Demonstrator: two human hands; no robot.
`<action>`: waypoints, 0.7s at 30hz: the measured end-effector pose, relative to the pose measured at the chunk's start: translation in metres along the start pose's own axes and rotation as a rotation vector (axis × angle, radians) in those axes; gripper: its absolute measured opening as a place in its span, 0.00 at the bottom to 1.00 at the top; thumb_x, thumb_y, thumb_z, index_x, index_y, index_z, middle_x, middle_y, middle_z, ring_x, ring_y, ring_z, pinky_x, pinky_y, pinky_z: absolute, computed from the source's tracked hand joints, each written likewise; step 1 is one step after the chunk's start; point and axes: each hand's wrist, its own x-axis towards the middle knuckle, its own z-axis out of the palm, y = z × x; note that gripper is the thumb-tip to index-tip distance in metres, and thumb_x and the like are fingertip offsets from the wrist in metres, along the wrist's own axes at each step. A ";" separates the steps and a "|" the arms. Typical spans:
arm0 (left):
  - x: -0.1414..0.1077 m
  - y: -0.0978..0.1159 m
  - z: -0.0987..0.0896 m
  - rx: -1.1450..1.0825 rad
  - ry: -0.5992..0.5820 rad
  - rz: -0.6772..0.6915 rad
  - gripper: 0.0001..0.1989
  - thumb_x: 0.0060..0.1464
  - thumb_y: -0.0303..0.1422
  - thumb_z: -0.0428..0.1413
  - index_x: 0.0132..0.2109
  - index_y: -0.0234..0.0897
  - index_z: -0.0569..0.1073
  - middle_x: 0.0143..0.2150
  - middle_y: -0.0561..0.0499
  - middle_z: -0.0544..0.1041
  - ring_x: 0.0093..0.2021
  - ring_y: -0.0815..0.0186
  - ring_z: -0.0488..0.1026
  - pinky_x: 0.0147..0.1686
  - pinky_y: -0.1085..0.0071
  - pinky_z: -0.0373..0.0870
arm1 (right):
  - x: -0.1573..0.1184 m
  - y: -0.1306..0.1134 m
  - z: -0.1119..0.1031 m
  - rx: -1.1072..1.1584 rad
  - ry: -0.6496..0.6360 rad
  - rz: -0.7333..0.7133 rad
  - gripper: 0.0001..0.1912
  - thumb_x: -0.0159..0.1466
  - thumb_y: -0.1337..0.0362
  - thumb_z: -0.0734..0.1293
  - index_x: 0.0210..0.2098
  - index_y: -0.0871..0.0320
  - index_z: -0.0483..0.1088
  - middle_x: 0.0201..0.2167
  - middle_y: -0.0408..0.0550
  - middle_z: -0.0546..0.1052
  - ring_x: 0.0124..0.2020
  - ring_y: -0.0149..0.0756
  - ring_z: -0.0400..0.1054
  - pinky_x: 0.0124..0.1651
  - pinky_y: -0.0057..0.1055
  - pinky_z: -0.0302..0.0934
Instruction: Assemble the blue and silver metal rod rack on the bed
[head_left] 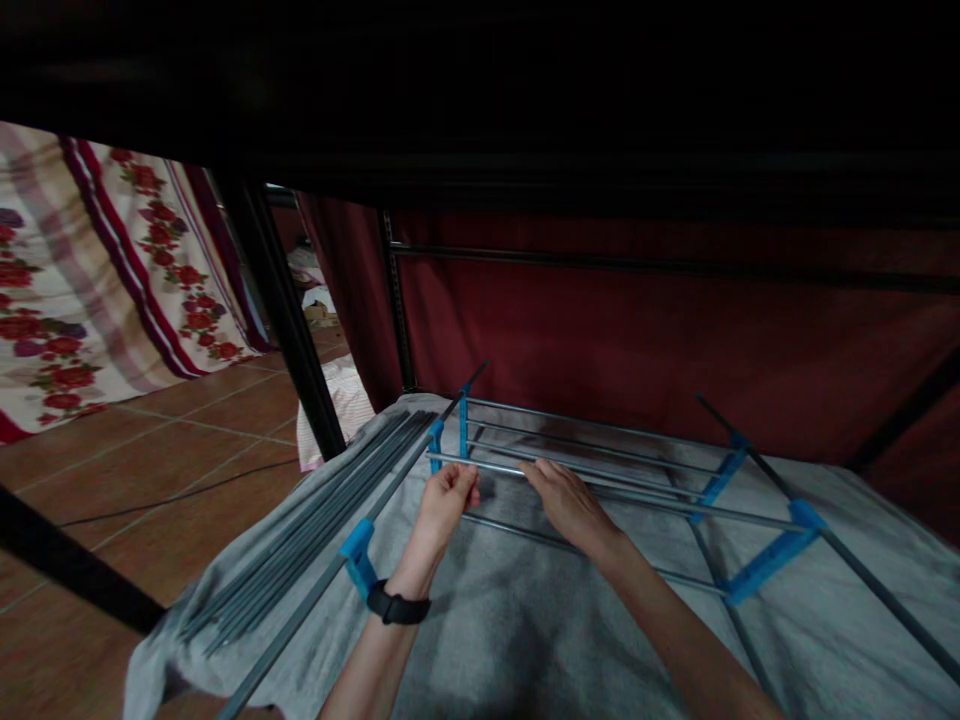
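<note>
A thin grey metal rod (675, 505) runs across the frame in front of me, its right end at a blue plastic bracket (776, 553). Near the rod's left end, my left hand (446, 497), with a black band on the wrist, has its fingers closed in a pinch against it. My right hand (564, 497) lies over the same rod further right, fingers bent around it. The rod's left end sits close to another blue bracket (435, 445); whether it is seated there I cannot tell. Nearer me, a blue bracket (358, 555) is on the long left side pole (300, 610).
A bundle of loose grey rods (322, 510) lies left of the frame on the grey cloth (480, 620). Black metal posts (285, 310) and a dark overhead structure (480, 110) surround the surface. Behind hangs a dark red curtain (600, 340); a floral cloth (150, 280) hangs left above the tiled floor (187, 450).
</note>
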 end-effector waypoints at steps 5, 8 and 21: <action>0.046 0.082 0.005 0.325 0.183 0.376 0.14 0.59 0.41 0.58 0.30 0.36 0.74 0.25 0.50 0.75 0.28 0.66 0.71 0.30 0.72 0.64 | 0.000 -0.002 -0.005 0.011 0.001 0.011 0.25 0.69 0.78 0.57 0.60 0.53 0.69 0.48 0.51 0.76 0.51 0.41 0.70 0.54 0.33 0.63; 0.096 0.124 0.016 0.555 0.235 0.329 0.09 0.59 0.34 0.56 0.32 0.34 0.74 0.30 0.47 0.77 0.32 0.64 0.73 0.33 0.70 0.64 | 0.001 -0.003 -0.010 0.007 -0.005 0.006 0.25 0.69 0.78 0.57 0.59 0.53 0.70 0.47 0.51 0.76 0.50 0.41 0.69 0.53 0.33 0.63; 0.111 0.074 -0.063 0.702 -0.140 -0.079 0.17 0.31 0.36 0.74 0.27 0.38 0.75 0.20 0.52 0.74 0.19 0.61 0.73 0.21 0.70 0.68 | -0.003 -0.001 -0.010 0.027 0.018 -0.019 0.26 0.68 0.79 0.56 0.59 0.53 0.69 0.45 0.48 0.75 0.49 0.39 0.69 0.52 0.33 0.63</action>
